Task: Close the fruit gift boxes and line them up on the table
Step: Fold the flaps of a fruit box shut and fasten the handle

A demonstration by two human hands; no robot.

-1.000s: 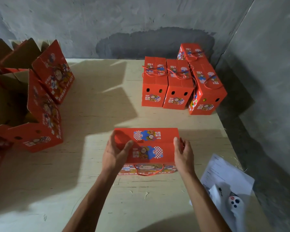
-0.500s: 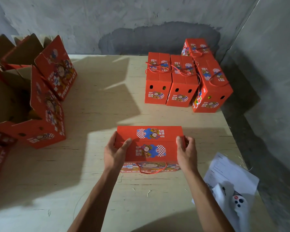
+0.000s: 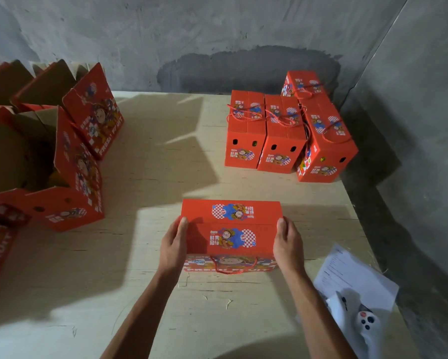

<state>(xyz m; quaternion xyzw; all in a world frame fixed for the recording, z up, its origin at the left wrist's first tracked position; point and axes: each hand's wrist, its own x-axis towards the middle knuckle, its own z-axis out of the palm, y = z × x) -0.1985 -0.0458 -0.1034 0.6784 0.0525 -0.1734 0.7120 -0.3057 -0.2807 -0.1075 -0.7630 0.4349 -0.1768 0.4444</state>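
Note:
A red fruit gift box [image 3: 230, 229] stands in front of me on the pale wooden table [image 3: 166, 164], its top flaps folded flat and its red cord handle hanging down the near side. My left hand [image 3: 172, 242] grips the box's left end, thumb on the top flap. My right hand [image 3: 287, 242] grips the right end the same way. Three closed red boxes [image 3: 267, 141] stand side by side at the far right, with another closed box [image 3: 303, 84] behind them.
Several open red boxes [image 3: 62, 164] with raised cardboard flaps crowd the left side of the table. A sheet of paper [image 3: 352, 275] and a white controller [image 3: 368, 325] lie at the near right corner. Grey walls close the back and right.
My hands have slid from the top flaps to the two ends of the box. The flaps now lie flat.

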